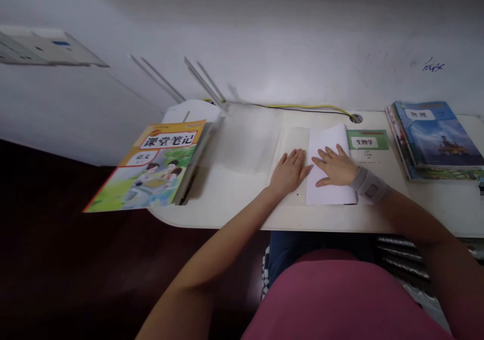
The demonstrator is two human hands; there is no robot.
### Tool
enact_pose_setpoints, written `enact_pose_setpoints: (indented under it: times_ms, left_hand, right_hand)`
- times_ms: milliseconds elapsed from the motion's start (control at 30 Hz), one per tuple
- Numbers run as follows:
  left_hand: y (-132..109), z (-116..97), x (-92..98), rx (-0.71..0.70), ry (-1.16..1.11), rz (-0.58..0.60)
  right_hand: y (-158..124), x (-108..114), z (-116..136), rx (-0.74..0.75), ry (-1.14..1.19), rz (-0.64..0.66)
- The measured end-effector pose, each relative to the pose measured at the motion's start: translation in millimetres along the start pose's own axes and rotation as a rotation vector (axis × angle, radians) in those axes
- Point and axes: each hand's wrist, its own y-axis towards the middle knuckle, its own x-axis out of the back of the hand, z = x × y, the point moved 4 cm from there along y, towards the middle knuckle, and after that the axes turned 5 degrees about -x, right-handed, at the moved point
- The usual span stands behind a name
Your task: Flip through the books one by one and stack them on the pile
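The left hand [289, 171] lies flat, gripping nothing. At its three o'clock, the right hand [334, 166] spreads loose fingers on white paper [328, 193]. That looks light and bendy; pinch its edge. Farther, biology textbook [372, 161], three o'clock.

Dimly lit, with a cool greyish cast. Brightest on the white paper [328, 193], sinking nearly to black over the floor [49, 264] at lower left. Slightly blurred at the thin white rods [204, 82]; stretched toward the edges.
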Motion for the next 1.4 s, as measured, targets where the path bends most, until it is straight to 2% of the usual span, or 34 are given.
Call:
enact_pose_setpoints:
  times_ms: [200, 567, 900, 1067, 1200, 1400]
  left_hand:
    - [-1.1, 0.0, -0.4, -0.004, -0.014, -0.027]
    - [-3.0, -2.2, 2.2, -0.002, -0.035, -0.061]
    - [-4.9, 0.5, 4.8, -0.018, -0.144, -0.168]
    - [-5.1, 6.9, 8.7, 0.069, -0.245, -0.206]
    - [-4.3, 5.7, 10.7, 0.066, -0.231, -0.228]
    - [-4.4, 4.7, 7.5, 0.094, -0.149, -0.188]
  right_hand:
    - [2.1, -2.9, -5.6, -0.095, 0.003, 0.004]
    - [3.4, 1.0, -7.7, -0.147, 0.013, 0.012]
    - [0.6, -2.0, -21.7, -0.211, 0.004, -0.022]
    - [-1.3, -3.2, -27.5, -0.250, 0.008, -0.025]
    - [-3.1, -3.8, -18.1, -0.230, -0.002, -0.047]
    - [-4.5, -11.5, 5.8, -0.172, -0.039, -0.077]
